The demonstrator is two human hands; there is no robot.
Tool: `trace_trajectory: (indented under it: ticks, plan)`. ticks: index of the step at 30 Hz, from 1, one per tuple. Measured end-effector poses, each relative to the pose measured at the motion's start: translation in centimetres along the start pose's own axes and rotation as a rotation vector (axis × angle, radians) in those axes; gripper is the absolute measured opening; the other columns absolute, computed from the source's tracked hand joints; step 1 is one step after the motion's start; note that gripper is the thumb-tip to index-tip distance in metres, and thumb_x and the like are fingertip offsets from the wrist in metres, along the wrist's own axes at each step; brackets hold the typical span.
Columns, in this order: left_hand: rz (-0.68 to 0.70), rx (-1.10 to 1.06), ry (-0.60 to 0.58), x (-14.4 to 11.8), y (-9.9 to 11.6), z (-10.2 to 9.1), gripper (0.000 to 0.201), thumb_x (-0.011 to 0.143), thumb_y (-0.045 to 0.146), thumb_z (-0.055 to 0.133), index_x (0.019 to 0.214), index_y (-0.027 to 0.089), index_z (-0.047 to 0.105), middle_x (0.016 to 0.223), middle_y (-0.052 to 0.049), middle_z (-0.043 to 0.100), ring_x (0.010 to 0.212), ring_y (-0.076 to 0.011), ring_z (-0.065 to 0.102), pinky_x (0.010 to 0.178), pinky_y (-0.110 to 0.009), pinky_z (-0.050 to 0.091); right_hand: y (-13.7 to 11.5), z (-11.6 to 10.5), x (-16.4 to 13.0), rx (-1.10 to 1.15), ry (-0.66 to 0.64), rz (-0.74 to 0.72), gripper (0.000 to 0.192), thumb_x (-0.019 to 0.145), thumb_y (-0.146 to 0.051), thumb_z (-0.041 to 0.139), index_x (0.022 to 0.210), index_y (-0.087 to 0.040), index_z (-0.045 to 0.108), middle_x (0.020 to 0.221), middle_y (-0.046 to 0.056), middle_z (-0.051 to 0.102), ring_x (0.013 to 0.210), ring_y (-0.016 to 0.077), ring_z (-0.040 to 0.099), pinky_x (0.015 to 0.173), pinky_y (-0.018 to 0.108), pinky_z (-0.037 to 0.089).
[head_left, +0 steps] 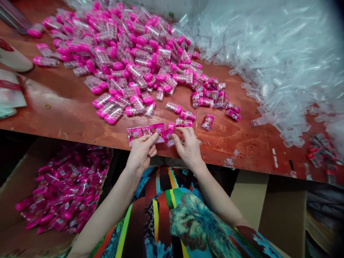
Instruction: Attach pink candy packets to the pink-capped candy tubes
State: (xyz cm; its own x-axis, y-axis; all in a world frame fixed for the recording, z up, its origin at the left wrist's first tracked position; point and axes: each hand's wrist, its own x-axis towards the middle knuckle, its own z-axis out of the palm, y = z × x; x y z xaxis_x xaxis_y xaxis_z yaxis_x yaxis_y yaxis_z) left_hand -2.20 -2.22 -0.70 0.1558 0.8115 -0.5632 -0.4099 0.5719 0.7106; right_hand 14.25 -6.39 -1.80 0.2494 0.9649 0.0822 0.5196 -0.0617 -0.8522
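Reddish wooden table [67, 107] fills the middle of the frame, its near edge just above the person's lap. At that edge, lower centre, the left hand [141, 150] pinches the left end of a strip of pink labels [146, 132], fingers closed on it. The strip's long axis runs left to right along the edge. The right hand [189, 147] rests half curled at the strip's right end, fingertips on a pink-capped tube [170, 133]; whether it grips the tube cannot be told. Just beyond the right hand lie labelled tubes [212, 96]. Farther, upper centre, sits a heap of unlabelled tubes [129, 53]; upper right, a mass of clear sleeves [282, 64]. Lower left, a box [16, 186] holds finished tubes.
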Motion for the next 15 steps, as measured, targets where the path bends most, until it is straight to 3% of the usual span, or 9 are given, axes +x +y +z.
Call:
trace_trajectory:
  ticks: [4,7,10,15]
  plan:
    - [-0.039,-0.019,-0.073,-0.4,-0.6,1.3,0.042,0.058,0.037,0.094,0.068,0.013,0.061,0.051,0.01,0.042,0.036,0.0002,0.029,0.036,-0.017,0.022,-0.6,2.2,0.4,0.509,-0.093,0.13,0.034,0.093,-0.038,0.062,0.124,-0.026,0.054,0.083,-0.002,0.057,0.069,0.0134,0.054,0.064,0.027,0.044]
    - [-0.018,-0.014,-0.06,-0.2,-0.9,1.8,0.042,0.054,0.035,0.095,0.065,0.011,0.063,0.051,0.008,0.046,0.037,-0.0001,0.032,0.038,-0.018,0.024,-0.4,3.3,0.8,0.646,-0.083,0.197,0.028,0.093,-0.036,0.06,0.118,-0.024,0.053,0.076,-0.005,0.056,0.066,0.0119,0.053,0.063,0.025,0.043]
    - [0.011,-0.03,-0.045,0.2,-1.0,2.2,0.043,0.052,0.036,0.096,0.062,0.01,0.064,0.048,0.007,0.045,0.037,-0.001,0.033,0.039,-0.019,0.024,-0.5,3.4,1.2,0.623,-0.032,0.174,0.025,0.095,-0.035,0.055,0.117,-0.024,0.052,0.078,-0.004,0.061,0.068,0.013,0.057,0.067,0.027,0.046]
    - [-0.01,-0.013,-0.048,1.0,-0.9,2.7,0.042,0.053,0.037,0.095,0.06,0.011,0.064,0.043,0.007,0.042,0.038,-0.0022,0.032,0.039,-0.019,0.025,-0.3,2.8,1.8,0.306,-0.012,0.001,0.024,0.098,-0.026,0.047,0.122,-0.025,0.051,0.081,-0.001,0.063,0.071,0.0162,0.06,0.07,0.031,0.047]
